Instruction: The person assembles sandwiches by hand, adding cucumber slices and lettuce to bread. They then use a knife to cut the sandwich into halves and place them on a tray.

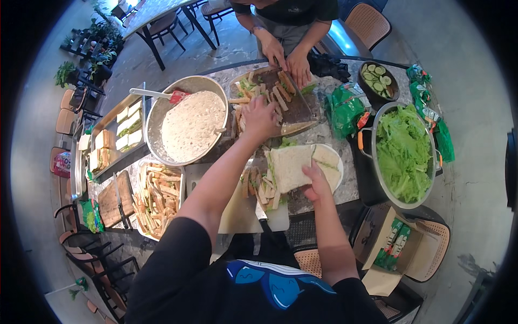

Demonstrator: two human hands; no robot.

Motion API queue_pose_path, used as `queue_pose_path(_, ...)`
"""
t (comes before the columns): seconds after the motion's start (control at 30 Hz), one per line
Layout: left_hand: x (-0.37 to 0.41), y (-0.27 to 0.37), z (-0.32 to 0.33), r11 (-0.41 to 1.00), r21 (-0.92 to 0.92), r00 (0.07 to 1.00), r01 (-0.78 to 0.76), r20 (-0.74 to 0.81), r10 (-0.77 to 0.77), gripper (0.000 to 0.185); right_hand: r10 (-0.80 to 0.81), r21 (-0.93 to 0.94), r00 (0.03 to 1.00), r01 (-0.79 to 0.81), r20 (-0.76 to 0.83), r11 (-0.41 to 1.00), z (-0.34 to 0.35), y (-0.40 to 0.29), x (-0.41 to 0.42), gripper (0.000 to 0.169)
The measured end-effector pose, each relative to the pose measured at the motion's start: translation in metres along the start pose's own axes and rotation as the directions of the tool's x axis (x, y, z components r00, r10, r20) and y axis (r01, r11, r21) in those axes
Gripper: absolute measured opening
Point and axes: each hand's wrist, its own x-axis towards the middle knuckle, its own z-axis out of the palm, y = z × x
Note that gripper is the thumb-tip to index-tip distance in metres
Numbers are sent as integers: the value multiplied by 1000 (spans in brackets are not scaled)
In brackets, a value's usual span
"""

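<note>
My right hand (317, 182) grips the right edge of a white-bread sandwich (289, 168) with lettuce showing at its side. Behind it, cut sandwiches (328, 166) rest on a white plate (340, 178). My left hand (261, 117) reaches over the far wooden board (301, 128), its fingers among cut crust strips (279, 98); whether it holds any is hidden. Below the sandwich, more crust strips (265, 190) and a knife (262, 214) lie on a pale cutting board (238, 220). Across the table, a person's hands (297, 67) work a long knife (298, 93) on the wooden board.
A large bowl of creamy filling (194, 125) with a spatula (162, 95) stands left, near a tub of crusts (160, 198) and a tray of sandwiches (117, 156). On the right are lettuce in a metal pot (404, 154), cucumber slices in a bowl (378, 81) and green bread bags (344, 109).
</note>
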Motion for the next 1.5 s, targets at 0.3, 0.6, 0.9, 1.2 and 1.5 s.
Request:
queue_pose_path(0.3,25,2,27,958,205,962,199,148,-231,47,-11,-43,998,13,57,999,-17,15,-32,71)
queue_pose_path(0.6,4,-27,14,943,134,914,306,236,-330,63,-66,-165,997,58,-44,985,0,1,14,48)
queue_pose_path(0.9,47,-23,3,736,-94,742,670,104,-663,109,-18,-190,1000,19,4,982,16,5,28,55)
queue_pose_path(1.2,57,-32,7,716,-6,705,698,182,-686,87,1,-167,998,10,69,986,3,4,5,56)
queue_pose_path(1.5,53,-47,18,824,-2,823,567,27,-567,42,-40,-119,998,44,41,992,16,-2,-7,44)
